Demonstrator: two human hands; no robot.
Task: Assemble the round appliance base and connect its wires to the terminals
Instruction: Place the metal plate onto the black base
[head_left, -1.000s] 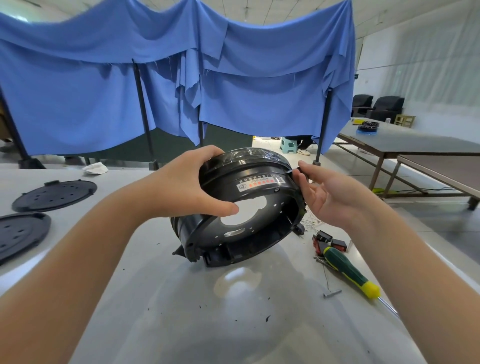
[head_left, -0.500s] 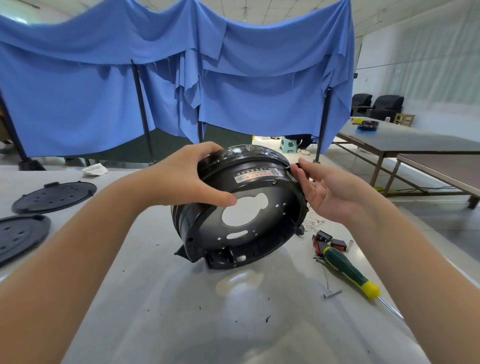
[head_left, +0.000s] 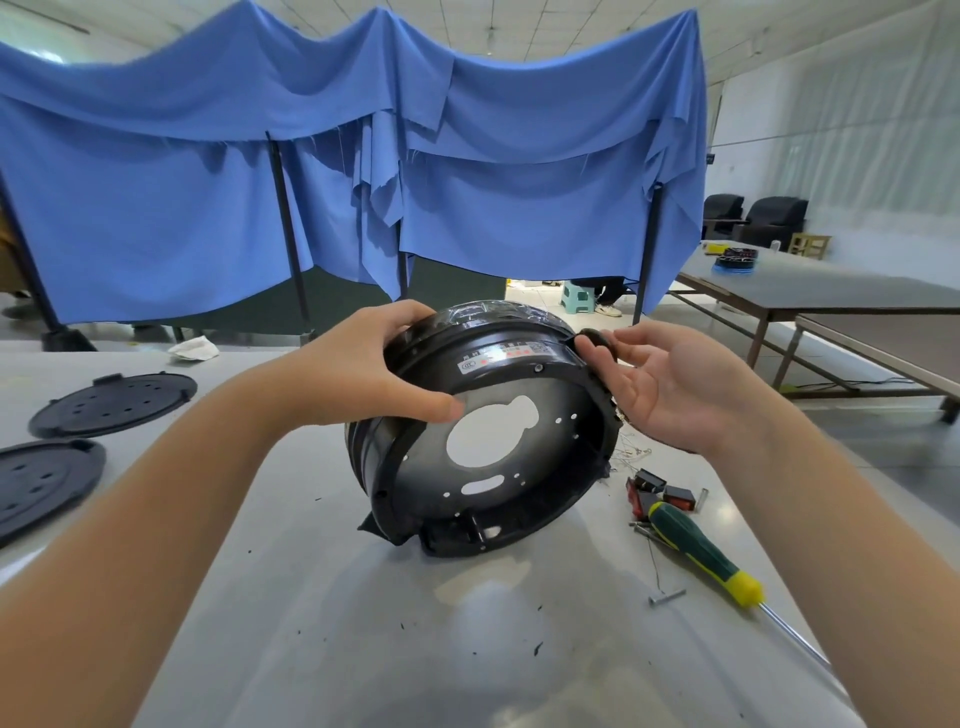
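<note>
The round black appliance base (head_left: 519, 467) stands tilted on its lower edge on the grey table (head_left: 363, 649), its open inside facing me, with a white label near the top rim. My left hand (head_left: 363, 374) grips the upper left rim, thumb inside and fingers over the top. My right hand (head_left: 670, 384) is at the upper right rim, palm toward me, thumb and fingertips pinching a small black part (head_left: 597, 340) at the rim. Thin wires (head_left: 631, 452) lie behind the base's right side.
A green and yellow screwdriver (head_left: 701, 556) lies right of the base, beside small red and black switches (head_left: 662, 491) and a loose screw (head_left: 666, 597). Two black round plates (head_left: 111, 405) (head_left: 36, 483) lie at far left. Blue curtain behind; another table at right.
The base has been tipped more upright and turned slightly. My right hand's fingers moved up to the top right rim and closed on the small black part.
</note>
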